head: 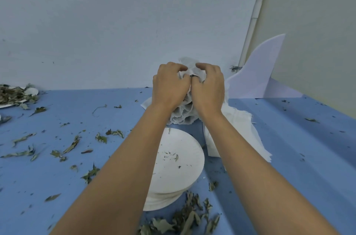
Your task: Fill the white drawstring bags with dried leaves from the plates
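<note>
While left hand point(169, 84) and right hand point(209, 86) both pinched mouth of white drawstring bag point(187, 65), fingers curled tight, kept it upright at back of bench point(289, 138), beyond near-empty plate point(177, 159). Reckon cinching cord without spilling, lol.

- The left hand point(169, 86) and the right hand point(209, 88) are bare.
- The left forearm point(119, 167) and the right forearm point(260, 167) are uncovered down to the lower edge of the view.
- A small dark mark point(192, 76) sits at a right finger; ring or not, I cannot tell.
</note>
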Demonstrator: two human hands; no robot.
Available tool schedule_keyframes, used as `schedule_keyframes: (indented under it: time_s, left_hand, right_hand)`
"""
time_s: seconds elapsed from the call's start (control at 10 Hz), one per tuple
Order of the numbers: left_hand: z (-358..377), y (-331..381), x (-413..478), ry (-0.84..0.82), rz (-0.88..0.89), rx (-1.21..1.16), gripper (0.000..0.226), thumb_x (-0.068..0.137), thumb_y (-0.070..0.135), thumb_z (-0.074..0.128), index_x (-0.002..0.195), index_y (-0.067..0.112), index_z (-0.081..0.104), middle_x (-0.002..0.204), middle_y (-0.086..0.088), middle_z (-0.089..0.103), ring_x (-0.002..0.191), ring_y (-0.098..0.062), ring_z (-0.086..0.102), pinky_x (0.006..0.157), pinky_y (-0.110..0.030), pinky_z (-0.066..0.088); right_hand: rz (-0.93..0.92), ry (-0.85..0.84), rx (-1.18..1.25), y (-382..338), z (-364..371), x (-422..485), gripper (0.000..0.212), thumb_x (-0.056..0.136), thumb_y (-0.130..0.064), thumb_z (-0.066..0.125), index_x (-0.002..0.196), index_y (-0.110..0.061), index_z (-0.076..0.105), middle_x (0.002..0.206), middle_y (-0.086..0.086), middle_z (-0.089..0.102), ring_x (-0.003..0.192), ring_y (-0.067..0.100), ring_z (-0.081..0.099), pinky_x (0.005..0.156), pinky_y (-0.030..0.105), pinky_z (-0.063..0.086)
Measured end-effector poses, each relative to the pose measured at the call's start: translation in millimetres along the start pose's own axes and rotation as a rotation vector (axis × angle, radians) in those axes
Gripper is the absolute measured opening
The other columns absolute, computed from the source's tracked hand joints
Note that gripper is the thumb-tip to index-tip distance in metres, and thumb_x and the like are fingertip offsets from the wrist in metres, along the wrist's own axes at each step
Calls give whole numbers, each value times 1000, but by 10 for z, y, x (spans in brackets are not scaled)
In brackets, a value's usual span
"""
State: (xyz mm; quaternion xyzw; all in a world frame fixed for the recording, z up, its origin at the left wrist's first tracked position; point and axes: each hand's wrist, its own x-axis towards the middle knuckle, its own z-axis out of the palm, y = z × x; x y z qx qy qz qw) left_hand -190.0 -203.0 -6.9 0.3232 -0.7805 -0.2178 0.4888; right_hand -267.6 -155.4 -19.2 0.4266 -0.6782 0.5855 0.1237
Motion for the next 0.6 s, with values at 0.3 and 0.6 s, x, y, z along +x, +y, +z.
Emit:
schedule_keyframes:
  time_s: [0.3, 0.6]
  left_hand:
    - [-621, 229, -566, 231, -216, -326, 30, 87, 1, 44, 83, 22, 66, 84, 14, 65, 80, 2, 58, 67, -3, 42]
    - [-1099, -173, -1468, 375, -489, -488, 32, 89, -3, 41, 80, 15, 66, 83, -2, 67, 72, -9, 61, 65, -18, 48]
  right_hand:
    - [121, -183, 354, -543, -262, -689, 21, 96, -19, 46, 103, -16, 66, 83, -6, 66, 74, 6, 59, 71, 31, 50]
    - [320, -237, 550, -650, -486, -1324, 22, 91, -5, 49, 89, -16, 68, 74, -3, 66, 64, 6, 56, 55, 14, 43]
